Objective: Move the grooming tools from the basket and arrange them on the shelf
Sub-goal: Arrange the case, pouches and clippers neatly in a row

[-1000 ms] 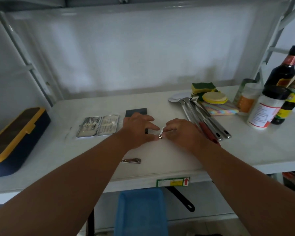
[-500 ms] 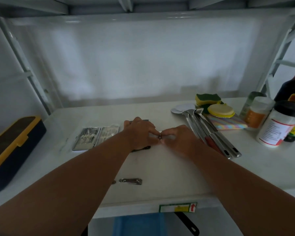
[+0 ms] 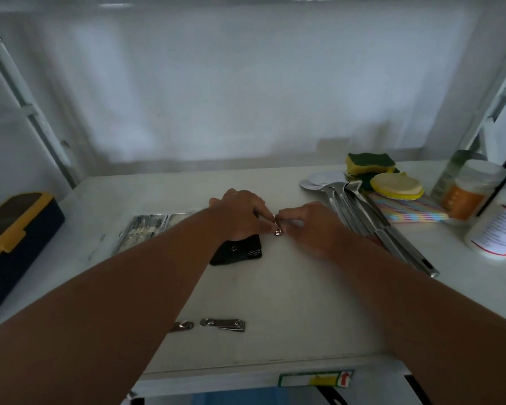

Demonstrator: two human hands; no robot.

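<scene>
From the head camera, both hands meet at the middle of the shelf. The left hand and right hand pinch a small shiny tool between their fingertips. A moment ago a black pouch was hidden; now it lies below the left hand, so the tool looks freshly taken out. At 6 o'clock lies a nail clipper. At 9 o'clock sits an open tool case. At 3 o'clock, spoons crowd the space.

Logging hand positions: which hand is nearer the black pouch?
Left. The left hand hovers just above the black pouch; the right hand sits off to its right.
</scene>
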